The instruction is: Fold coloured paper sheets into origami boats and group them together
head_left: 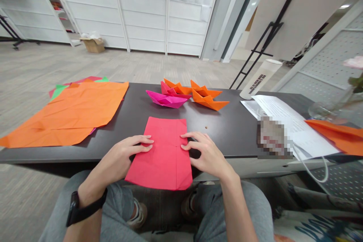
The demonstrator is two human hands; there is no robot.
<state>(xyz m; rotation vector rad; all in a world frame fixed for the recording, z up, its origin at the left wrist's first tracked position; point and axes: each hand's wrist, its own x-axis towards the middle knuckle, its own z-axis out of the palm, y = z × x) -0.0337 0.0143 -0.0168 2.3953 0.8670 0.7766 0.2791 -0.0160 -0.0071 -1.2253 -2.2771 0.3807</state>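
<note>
1. Head view shows the red paper [163,159] between the left grip [127,154] and the right grip [206,151]. Its far end is over the desk [232,132]. Its near end pokes out past the desk's edge, nearer the body than both grips.
2. The left grip holds the paper's left side, with two fingertips on top. The thumb is hidden, most likely underneath.
3. The right grip holds the other side the same way, with two fingertips on top. Its thumb is hard to see too.
4. The paper looks very light, so a tiny squeeze from each grip should be enough.
5. It looks a bit stiff but bendy. A thin crease [176,166] runs near the right fingertips, and it should bend most easily there.
6. It looks dull, so I think it won't slip much. Hard pulling could rip it, and a tight pinch could wrinkle it.
7. Both side edges, right where the grips are, look like good spots to hold. The near corners look floppy, so they'd be worse.
8. Beyond both grips sit a pink boat [167,101] and orange boats [210,102].
</note>
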